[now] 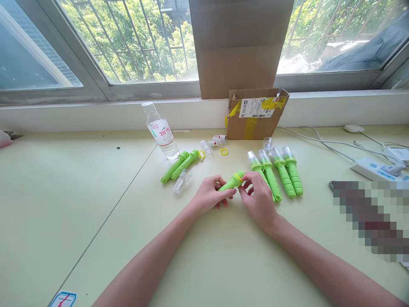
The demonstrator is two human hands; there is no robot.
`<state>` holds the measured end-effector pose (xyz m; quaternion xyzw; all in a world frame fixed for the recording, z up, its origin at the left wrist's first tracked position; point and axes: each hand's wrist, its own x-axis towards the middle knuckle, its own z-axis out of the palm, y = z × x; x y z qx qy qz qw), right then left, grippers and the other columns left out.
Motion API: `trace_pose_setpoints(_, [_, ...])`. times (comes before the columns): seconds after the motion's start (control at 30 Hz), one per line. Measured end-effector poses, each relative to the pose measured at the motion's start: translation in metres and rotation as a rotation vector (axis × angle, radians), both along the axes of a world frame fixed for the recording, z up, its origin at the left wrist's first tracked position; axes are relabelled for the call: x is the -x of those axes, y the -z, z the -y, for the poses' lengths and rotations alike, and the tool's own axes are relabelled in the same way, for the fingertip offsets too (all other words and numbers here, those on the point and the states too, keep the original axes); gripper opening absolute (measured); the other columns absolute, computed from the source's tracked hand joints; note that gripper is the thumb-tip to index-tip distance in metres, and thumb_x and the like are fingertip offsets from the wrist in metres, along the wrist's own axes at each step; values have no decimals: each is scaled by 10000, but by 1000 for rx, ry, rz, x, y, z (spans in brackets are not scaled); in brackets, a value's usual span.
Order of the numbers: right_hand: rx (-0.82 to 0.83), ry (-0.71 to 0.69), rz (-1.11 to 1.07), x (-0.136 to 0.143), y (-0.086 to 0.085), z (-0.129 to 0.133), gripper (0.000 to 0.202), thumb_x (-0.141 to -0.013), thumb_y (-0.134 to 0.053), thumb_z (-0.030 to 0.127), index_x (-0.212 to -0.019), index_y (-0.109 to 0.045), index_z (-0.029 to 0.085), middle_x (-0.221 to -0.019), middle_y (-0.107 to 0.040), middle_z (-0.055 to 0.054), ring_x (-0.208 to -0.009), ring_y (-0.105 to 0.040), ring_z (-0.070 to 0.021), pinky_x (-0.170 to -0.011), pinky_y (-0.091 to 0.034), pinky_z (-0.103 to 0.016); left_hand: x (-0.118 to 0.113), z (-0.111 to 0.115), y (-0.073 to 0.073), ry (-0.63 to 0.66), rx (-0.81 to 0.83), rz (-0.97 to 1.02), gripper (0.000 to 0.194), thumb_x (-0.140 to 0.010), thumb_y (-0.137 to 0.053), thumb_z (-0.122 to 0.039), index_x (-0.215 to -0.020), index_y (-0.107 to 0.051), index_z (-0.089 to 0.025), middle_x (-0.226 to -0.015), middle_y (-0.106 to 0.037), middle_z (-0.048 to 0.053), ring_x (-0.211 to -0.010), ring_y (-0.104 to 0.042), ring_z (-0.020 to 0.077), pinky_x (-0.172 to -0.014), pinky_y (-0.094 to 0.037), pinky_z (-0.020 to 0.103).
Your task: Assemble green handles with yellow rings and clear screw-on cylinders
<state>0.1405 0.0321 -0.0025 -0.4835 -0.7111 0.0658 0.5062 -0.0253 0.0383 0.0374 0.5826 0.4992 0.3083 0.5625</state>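
Observation:
My left hand [213, 194] is wrapped round a green plastic handle [229, 184] with a threaded end. A yellow ring [238, 176] sits around that end, and my right hand [258, 194] pinches it between thumb and fingers. Two more green handles [179, 167] without caps lie to the left, beside clear ribbed caps [182, 181]. Just behind are a loose yellow ring [224, 152], another clear cap [206, 147] and small white parts with red dots [219, 140]. Several green handles with clear caps [289, 170] lie in a row right of my hands.
A water bottle [161, 132] stands behind the left handles. An open cardboard box [255, 117] is against the window wall. To the right are a white power strip [377, 169], cables [322, 140] and a pixelated object [367, 217].

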Motion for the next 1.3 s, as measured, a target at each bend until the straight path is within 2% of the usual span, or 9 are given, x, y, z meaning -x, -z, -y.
trace_pose_setpoints(0.37, [24, 16, -2, 0, 0, -1, 120, -847, -572, 139, -892, -495, 219, -866, -577, -21, -610, -593, -130, -490, -470, -259, 3, 0, -1, 106, -38, -16, 390, -845, -576, -546, -833, -617, -158, -820, -693, 65, -653, -649, 152, -503, -479, 220])
trace_pose_setpoints(0.47, [25, 19, 2, 0, -1, -1, 102, -855, -571, 154, -892, -501, 219, -858, -579, -23, -610, -589, -132, -488, -469, -258, 2, 1, -3, 135, -52, -37, 410, -876, -526, -549, -780, -601, -157, -771, -663, 49, -611, -614, 130, -534, -487, 227])
trace_pose_setpoints(0.6, [22, 27, -1, -1, -3, -1, 75, -863, -570, 179, -886, -511, 220, -845, -585, -24, -609, -582, -137, -477, -462, -257, 0, 2, -5, 112, -74, -84, 423, -883, -494, -564, -718, -525, -175, -715, -626, 10, -479, -515, 84, -461, -407, 210])
trace_pose_setpoints(0.77, [27, 25, 2, -1, -3, -3, 57, -872, -577, 209, -880, -521, 217, -844, -593, -28, -602, -587, -139, -462, -456, -256, 0, 3, -5, 101, -72, -104, 427, -896, -460, -568, -725, -512, -180, -700, -603, -8, -430, -440, 63, -419, -355, 203])
trace_pose_setpoints(0.87, [18, 15, -1, -2, -2, -3, 70, -869, -584, 198, -864, -517, 216, -856, -598, -30, -599, -589, -133, -459, -460, -251, 1, 3, -5, 97, -64, -100, 402, -895, -480, -556, -741, -512, -185, -661, -578, -25, -407, -402, 54, -392, -318, 193])
trace_pose_setpoints(0.97, [-16, 11, -1, -1, -3, -2, 85, -864, -585, 169, -847, -517, 216, -868, -609, -35, -607, -582, -130, -465, -470, -249, 0, 3, -4, 58, -53, -89, 320, -807, -654, -492, -826, -506, -208, -590, -544, -67, -383, -388, 50, -372, -291, 176])
trace_pose_setpoints(1.07, [-43, 18, -1, -1, -3, -1, 85, -866, -578, 155, -852, -524, 219, -884, -621, -40, -618, -575, -133, -476, -485, -254, -1, 3, -1, 12, -35, -49, 346, -752, -734, -409, -861, -464, -222, -584, -575, -76, -366, -403, 50, -362, -304, 167])
trace_pose_setpoints(1.3, [-20, 14, 5, -1, -4, -1, 88, -857, -569, 134, -855, -533, 214, -942, -642, -55, -660, -601, -140, -486, -496, -254, -1, 1, 3, -8, -4, 39, 329, -774, -719, -399, -817, -464, -197, -746, -697, 29, -498, -617, 132, -405, -431, 207])
